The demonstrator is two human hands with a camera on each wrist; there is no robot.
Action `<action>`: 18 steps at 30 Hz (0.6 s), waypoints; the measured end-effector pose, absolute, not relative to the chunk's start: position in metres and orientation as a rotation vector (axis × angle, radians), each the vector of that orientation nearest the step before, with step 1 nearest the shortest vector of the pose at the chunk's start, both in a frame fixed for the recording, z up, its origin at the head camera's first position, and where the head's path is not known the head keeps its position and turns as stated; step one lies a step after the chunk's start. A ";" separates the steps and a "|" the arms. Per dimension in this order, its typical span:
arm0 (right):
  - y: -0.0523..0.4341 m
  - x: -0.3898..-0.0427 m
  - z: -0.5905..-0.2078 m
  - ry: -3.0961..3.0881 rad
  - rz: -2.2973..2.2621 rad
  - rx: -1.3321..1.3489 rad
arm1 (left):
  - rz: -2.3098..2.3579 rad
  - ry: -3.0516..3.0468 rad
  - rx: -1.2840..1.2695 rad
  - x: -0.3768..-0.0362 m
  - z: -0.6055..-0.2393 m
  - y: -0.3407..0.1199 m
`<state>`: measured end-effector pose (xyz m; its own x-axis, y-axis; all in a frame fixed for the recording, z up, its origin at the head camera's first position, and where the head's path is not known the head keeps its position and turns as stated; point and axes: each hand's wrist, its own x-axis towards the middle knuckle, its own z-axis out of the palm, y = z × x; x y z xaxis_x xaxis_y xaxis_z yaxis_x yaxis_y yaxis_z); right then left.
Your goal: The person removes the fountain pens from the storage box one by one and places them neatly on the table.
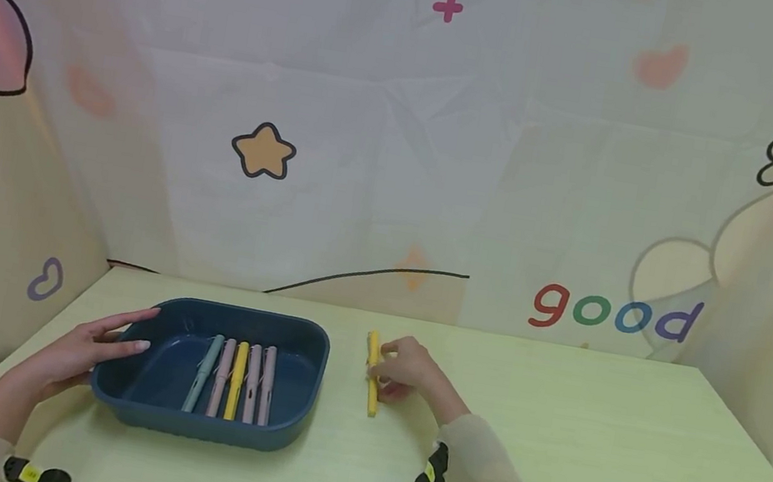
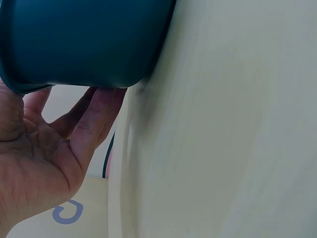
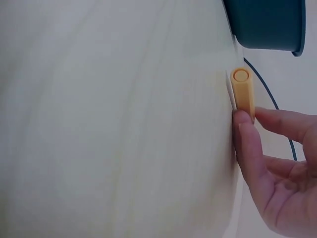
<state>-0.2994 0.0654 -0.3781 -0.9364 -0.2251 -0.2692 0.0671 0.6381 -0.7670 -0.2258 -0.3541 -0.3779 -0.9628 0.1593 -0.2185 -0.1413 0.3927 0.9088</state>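
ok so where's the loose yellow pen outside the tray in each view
Head view: the yellow pen lies on the table just right of the blue tray, pinched by the right hand.
Left wrist view: not in it; only the left hand against the tray's wall.
Right wrist view: the pen shows end-on at upper right, above the fingertips.
Shared landmark: the blue tray.

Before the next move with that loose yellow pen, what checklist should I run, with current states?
1. Right hand pinches the yellow pen: ok.
2. Pen lifted off the table: cannot tell.
3. Left hand steadies the tray at its left rim with straight fingers: ok.
4. Room in the tray beside the five pens: ok.
5. Path from pen to tray free of things: ok.
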 end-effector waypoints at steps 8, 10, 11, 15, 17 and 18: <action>0.070 -0.298 -0.378 2.341 -1.376 -0.054 | 1.607 2.380 0.025 -0.226 -0.378 -0.355; 0.070 -0.297 -0.378 2.322 -1.394 -0.040 | 1.600 2.389 0.037 -0.226 -0.377 -0.356; 0.069 -0.297 -0.378 2.315 -1.398 -0.038 | 1.595 2.394 0.041 -0.225 -0.377 -0.355; 0.068 -0.296 -0.377 2.305 -1.404 -0.020 | 1.586 2.404 0.054 -0.225 -0.377 -0.354; 0.068 -0.295 -0.375 2.291 -1.410 -0.028 | 1.587 2.404 0.055 -0.225 -0.377 -0.354; 0.068 -0.296 -0.375 2.290 -1.410 -0.029 | 1.583 2.405 0.056 -0.225 -0.377 -0.354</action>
